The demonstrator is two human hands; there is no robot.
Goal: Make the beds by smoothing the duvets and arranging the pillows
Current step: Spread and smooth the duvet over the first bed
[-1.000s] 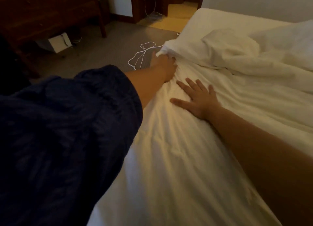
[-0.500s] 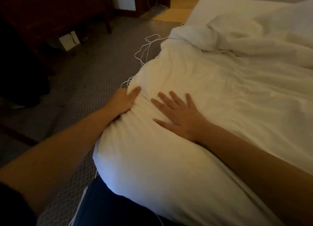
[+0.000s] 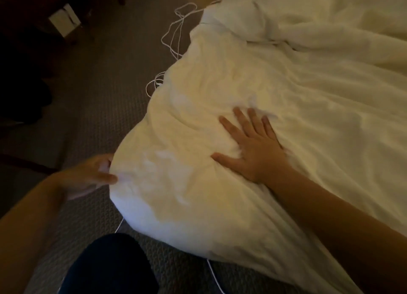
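right hand [image 3: 256, 151] flat on duvet [image 3: 242, 77], left hand [image 3: 88, 175] at edge

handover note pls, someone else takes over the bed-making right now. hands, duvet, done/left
Left hand: at the duvet's floor-side edge, thumb and fingers pinching the fabric; blurred.
Right hand: flat on top of the duvet, fingers spread, pressing.
Duvet: near part bulges over the bed's side; far part is bunched in a crumpled heap.
White cord: loose on the carpet beside the bed.
Done: near section partly flattened.
Left: smooth the wrinkles, spread the heap, arrange pillows; none clearly in view.
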